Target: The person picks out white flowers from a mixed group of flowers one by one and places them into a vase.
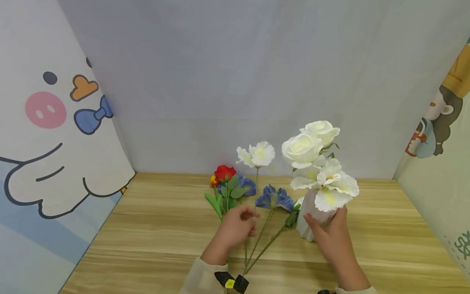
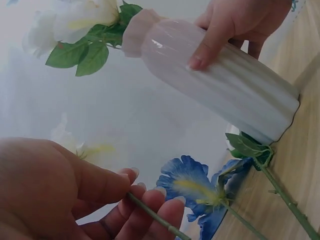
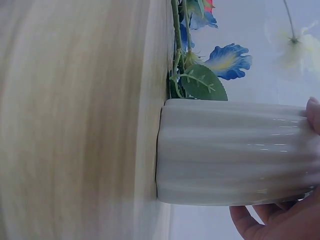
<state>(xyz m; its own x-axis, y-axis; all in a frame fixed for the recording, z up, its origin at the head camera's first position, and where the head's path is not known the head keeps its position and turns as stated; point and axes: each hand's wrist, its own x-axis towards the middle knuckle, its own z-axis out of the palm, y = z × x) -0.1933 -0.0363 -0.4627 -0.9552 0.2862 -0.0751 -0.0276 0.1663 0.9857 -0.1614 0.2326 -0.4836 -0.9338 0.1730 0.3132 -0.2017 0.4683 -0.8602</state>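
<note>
My right hand (image 1: 332, 234) grips a glossy white ribbed vase (image 2: 220, 75) round its side; the base rests on the table. White roses (image 1: 302, 149) and a white ruffled iris (image 1: 332, 185) stick out of its mouth. With thumb and fingers, my left hand (image 1: 238, 226) pinches the green stem (image 2: 155, 215) of another white iris (image 1: 258, 154), whose bloom is raised upright left of the vase and apart from it. Between the hands lie a blue iris (image 1: 273, 199) and a leafy stem (image 1: 269, 247); its white bloom is mostly hidden by the vase.
Left of my left hand lies a bunch with a red rose (image 1: 225, 173), another blue flower (image 1: 247, 184), a small orange-yellow flower (image 1: 213, 181) and green leaves. A pale curtain (image 1: 235, 90) hangs behind the wooden table (image 1: 147, 237). Printed cartoon panels stand on both sides.
</note>
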